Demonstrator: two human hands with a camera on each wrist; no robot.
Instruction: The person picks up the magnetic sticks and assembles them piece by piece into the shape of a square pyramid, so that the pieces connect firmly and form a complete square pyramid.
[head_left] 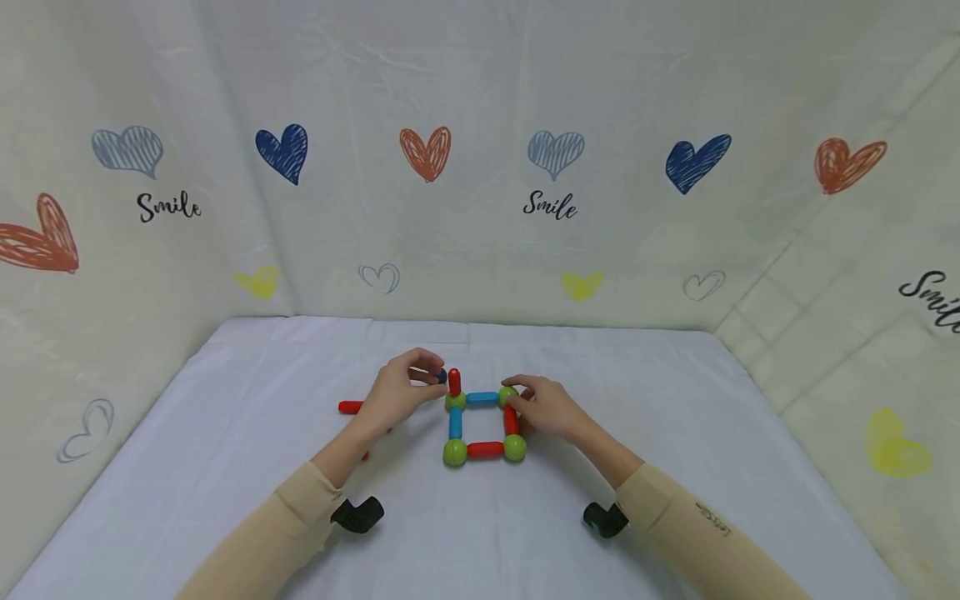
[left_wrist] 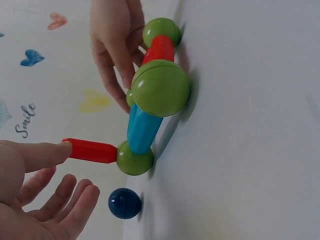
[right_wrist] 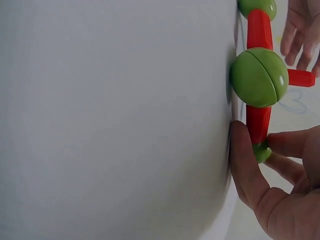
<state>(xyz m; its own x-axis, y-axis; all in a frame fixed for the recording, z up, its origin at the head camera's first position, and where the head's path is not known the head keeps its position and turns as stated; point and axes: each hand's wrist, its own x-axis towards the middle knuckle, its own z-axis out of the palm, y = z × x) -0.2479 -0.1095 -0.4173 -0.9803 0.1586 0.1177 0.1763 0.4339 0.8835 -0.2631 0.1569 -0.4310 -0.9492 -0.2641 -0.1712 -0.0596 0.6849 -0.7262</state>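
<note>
Our beige sleeves [head_left: 262, 533] lie nearest; beyond, our right hand [head_left: 547, 407] pinches the far-right green ball [head_left: 507, 393] of the square frame [head_left: 486, 450]. Our left hand [head_left: 401, 387] grips nothing, fingers relaxed, one digit at the tip of the red rod [head_left: 454, 381] standing on the far-left green ball [head_left: 455, 402]. We seem to be building upward; the next move likely calls for capping that rod with the dark blue ball [left_wrist: 125, 203] nearby.

Head view, centre: glossy green balls [head_left: 454, 452]; blue faceted rods [head_left: 482, 399] top and left, red faceted rods [head_left: 485, 450] bottom and right, red upright rod [head_left: 453, 383] upper left. Beside that, dark navy-blue ball [head_left: 442, 376]. White cloth tabletop [head_left: 487, 533], lilac tint. Off-white fabric backdrop [head_left: 480, 50]: hearts [head_left: 282, 155] in red-orange, navy, light-blue stripes, yellow, grey outline; black "Smile" script [head_left: 550, 205]. Beige fabric sleeves [head_left: 690, 533], dark print lower right.
</note>
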